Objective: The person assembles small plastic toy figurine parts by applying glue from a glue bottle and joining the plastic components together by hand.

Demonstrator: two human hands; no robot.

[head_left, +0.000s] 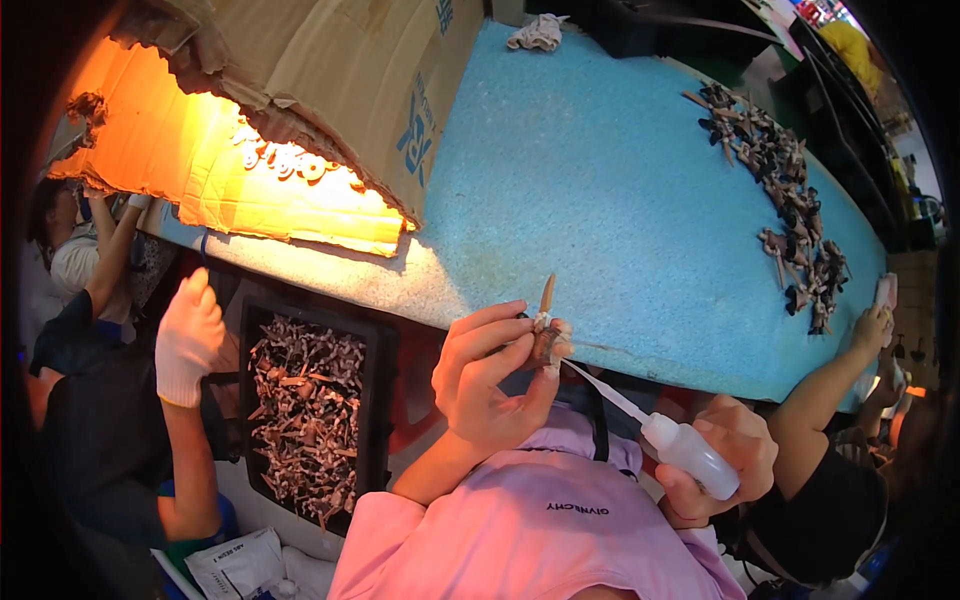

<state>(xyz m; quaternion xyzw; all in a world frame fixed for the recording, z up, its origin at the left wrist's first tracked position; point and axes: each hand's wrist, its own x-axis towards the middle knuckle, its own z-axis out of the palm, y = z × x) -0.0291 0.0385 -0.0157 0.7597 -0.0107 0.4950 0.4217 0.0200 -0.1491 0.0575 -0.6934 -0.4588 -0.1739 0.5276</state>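
Observation:
My left hand [488, 380] pinches a small brown piece [546, 345] with a thin tan stick pointing up from it, held just above the near edge of the blue foam table [620, 190]. My right hand [725, 455] grips a white squeeze bottle [690, 455]. Its long thin nozzle [600, 388] slants up to the left, and the tip touches the brown piece. Below both hands lies a pink shirt [520, 530].
A black tray [378, 400] full of small brown pieces stands at the lower left, beside a co-worker's white-gloved hand [188, 338]. More dark pieces [790, 200] lie in a row on the table's right. Another person's arm [845, 375] reaches in there. Lit cardboard [300, 120] covers the far left.

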